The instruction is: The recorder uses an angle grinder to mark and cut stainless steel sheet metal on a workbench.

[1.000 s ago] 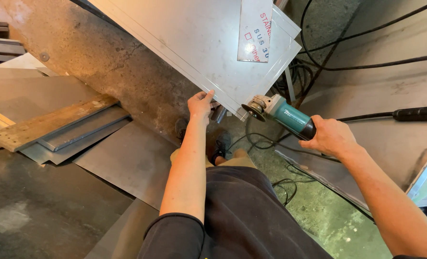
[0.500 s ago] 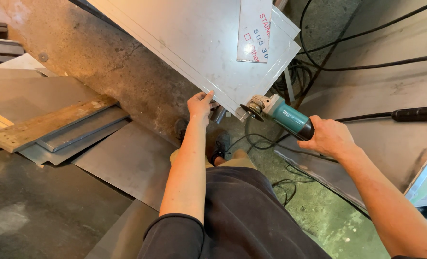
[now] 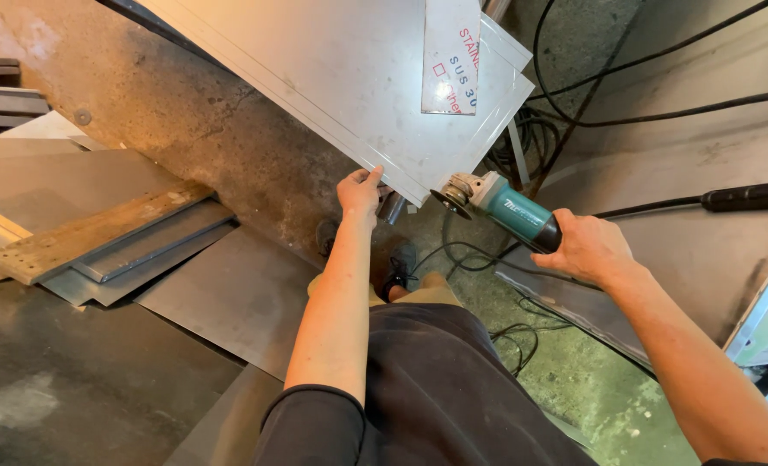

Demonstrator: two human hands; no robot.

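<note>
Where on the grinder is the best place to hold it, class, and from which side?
Grip the grinder by its teal barrel body, from the rear cable end, as the right hand does. The round body suits a wrapped palm, and the disc at the front probably stays clear of fingers.

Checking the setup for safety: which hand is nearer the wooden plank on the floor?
Left. The left hand grips the metal sheet's edge, right of the wooden plank; the right hand holds the grinder farther right.

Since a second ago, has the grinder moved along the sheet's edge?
No. The grinder in the right hand sits at the same spot by the steel sheet corner.
</note>
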